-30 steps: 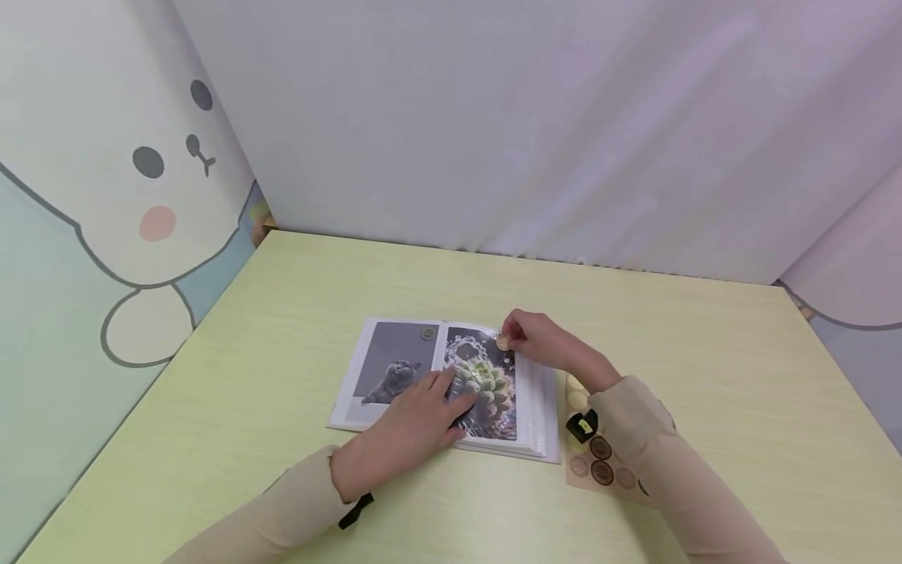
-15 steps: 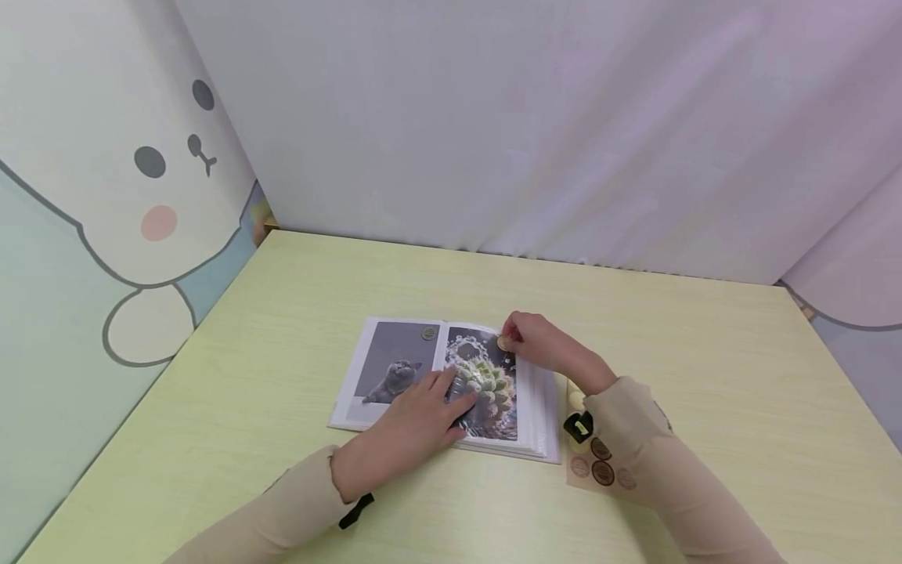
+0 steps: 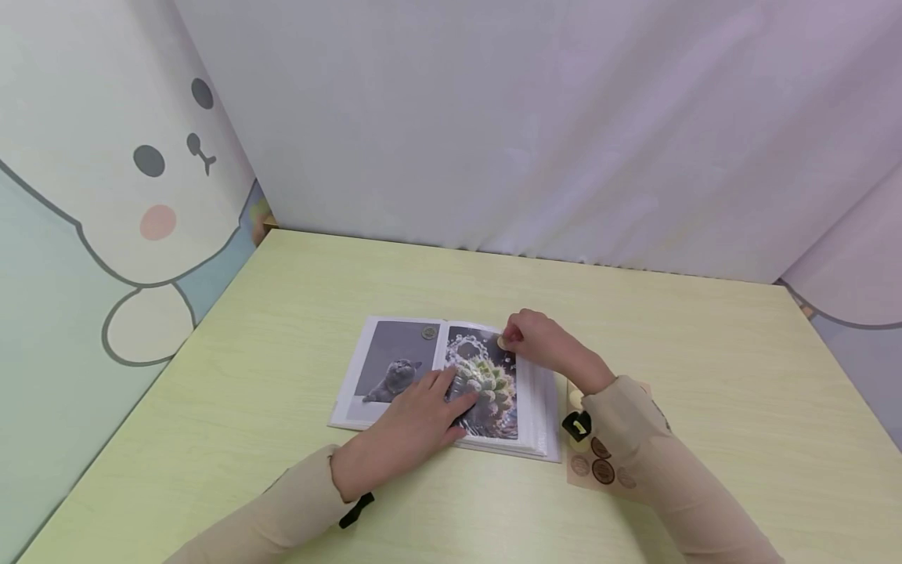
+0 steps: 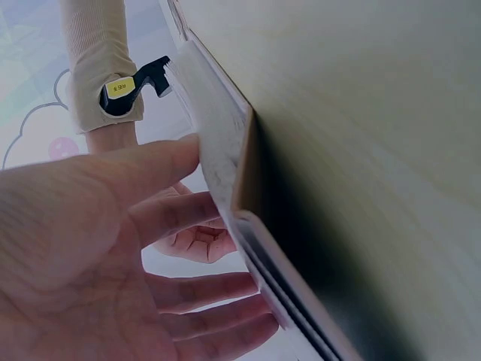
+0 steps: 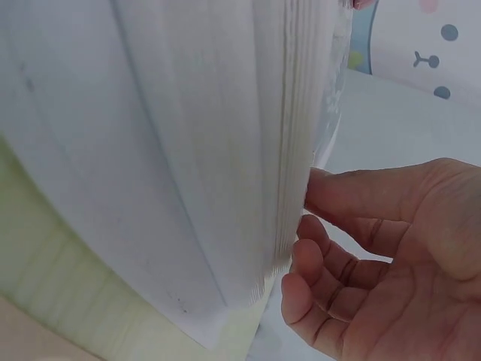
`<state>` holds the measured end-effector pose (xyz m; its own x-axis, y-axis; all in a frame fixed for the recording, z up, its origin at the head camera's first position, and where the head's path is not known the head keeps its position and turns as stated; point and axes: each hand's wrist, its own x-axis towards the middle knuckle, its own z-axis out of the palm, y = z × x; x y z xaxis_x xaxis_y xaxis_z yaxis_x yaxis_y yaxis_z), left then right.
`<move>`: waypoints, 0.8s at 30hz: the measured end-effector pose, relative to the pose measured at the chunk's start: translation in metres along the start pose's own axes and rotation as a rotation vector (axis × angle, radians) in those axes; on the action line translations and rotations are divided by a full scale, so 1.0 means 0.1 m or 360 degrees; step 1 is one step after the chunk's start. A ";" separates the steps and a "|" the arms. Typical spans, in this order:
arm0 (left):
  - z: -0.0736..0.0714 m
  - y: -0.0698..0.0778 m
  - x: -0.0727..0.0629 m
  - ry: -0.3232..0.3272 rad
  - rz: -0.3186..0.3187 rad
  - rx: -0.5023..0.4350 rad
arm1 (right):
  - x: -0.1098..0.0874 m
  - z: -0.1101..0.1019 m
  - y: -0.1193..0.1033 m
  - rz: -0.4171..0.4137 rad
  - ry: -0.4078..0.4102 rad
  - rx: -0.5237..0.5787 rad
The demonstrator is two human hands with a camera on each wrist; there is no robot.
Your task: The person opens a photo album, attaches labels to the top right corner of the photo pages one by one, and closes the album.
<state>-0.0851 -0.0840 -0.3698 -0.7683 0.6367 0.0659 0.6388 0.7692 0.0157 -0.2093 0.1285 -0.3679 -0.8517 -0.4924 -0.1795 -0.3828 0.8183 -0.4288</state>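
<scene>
An open photo album [image 3: 537,415] lies on the table, with a grey cat photo [image 3: 402,352] on its left page and a succulent photo [image 3: 486,384] on the right. My left hand [image 3: 416,415] rests across the lower middle, its fingers extended over both pages. At the top right corner of the succulent photo, my right hand [image 3: 535,338] pinches a small round sticker [image 3: 502,343], mostly covered by the fingertips. Another round sticker [image 3: 428,333] sits on the cat photo's upper right corner. In the right wrist view, curled fingers [image 5: 308,259] stand beside the album's page edges.
A brownish sheet of round stickers [image 3: 592,479] lies right of the album, partly under the right sleeve [image 3: 634,423]. Each wrist wears a black strap [image 3: 578,426]. A pale curtain [image 3: 528,141] hangs behind the yellowish table [image 3: 338,282].
My right fingers have closed down further over the sticker at the photo's corner, so less of it shows. The left hand and album stay put.
</scene>
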 end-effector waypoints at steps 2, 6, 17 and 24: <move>0.00 0.00 0.00 -0.0011 -0.0001 0.0005 | 0.00 0.00 0.01 0.0004 0.0013 0.0008; -0.01 0.00 0.00 -0.0033 0.0004 0.0030 | -0.02 -0.01 0.02 0.0046 0.0042 0.0031; -0.03 0.01 0.01 -0.0093 -0.0019 0.0013 | -0.14 -0.05 -0.01 0.0065 -0.0008 -0.0022; -0.05 0.01 0.02 -0.0110 -0.0025 -0.0004 | -0.38 -0.08 0.01 -0.0048 0.0094 -0.0074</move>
<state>-0.0855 -0.0821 -0.3651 -0.7791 0.6269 -0.0036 0.6268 0.7790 0.0186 -0.1801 0.1505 -0.3549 -0.8587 -0.4996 -0.1143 -0.4234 0.8171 -0.3912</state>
